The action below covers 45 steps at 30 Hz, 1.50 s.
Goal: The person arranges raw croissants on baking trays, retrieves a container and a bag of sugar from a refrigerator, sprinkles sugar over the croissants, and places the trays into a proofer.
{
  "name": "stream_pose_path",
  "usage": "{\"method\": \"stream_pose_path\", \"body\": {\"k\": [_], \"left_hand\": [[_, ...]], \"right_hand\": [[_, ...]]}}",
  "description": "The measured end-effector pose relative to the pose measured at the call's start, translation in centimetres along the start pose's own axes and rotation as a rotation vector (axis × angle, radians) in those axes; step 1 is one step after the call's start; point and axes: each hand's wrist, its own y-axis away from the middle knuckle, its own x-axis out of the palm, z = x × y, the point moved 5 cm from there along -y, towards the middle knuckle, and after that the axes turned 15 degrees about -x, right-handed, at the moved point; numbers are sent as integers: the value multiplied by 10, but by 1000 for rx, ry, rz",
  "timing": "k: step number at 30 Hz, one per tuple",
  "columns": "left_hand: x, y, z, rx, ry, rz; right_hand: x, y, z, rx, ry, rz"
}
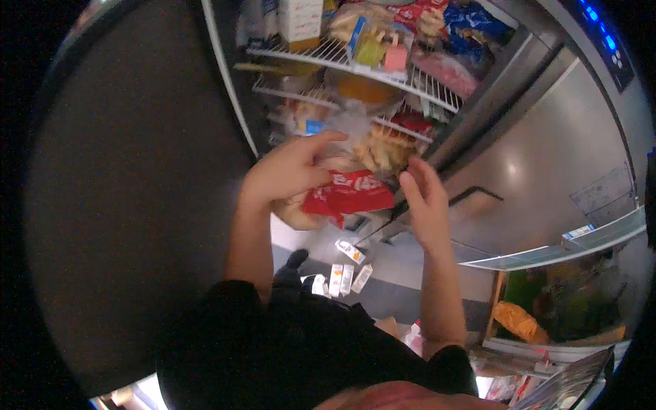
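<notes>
Before me, an upright refrigerator or freezer stands open. My left hand point(287, 171) grips the left side of a clear plastic food bag with a red printed panel point(348, 193). The bag is slightly blurred and sags towards the floor. Behind its upper right lies a clear bag of brownish, lumpy food point(384, 148), on or just in front of a lower shelf. My right hand point(425, 197) is raised at the right of both bags, thumb and fingers apart. Its fingertips come close to the brownish food; whether they touch is unclear.
Wire shelves point(359, 66) hold bagged food, a tall white carton point(301, 23) and an orange-filled bowl point(366, 88). A dark door point(138, 195) fills the left; a steel door point(543, 154) stands right. Several white cartons point(346, 279) lie on the tiled floor point(400, 297) by my foot.
</notes>
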Motion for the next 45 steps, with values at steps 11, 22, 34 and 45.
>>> {"method": "stream_pose_path", "body": {"k": [11, 22, 34, 45], "left_hand": [[306, 169, 32, 118, -193, -120], [337, 290, 162, -288, 141, -75], [125, 503, 292, -468, 905, -576], [-82, 891, 432, -233, 1349, -1211]], "right_hand": [[-23, 338, -32, 766, -1175, -267], [-17, 454, -68, 1170, -778, 35], [323, 368, 118, 771, -974, 801], [741, 509, 391, 872, -1151, 1327]]}}
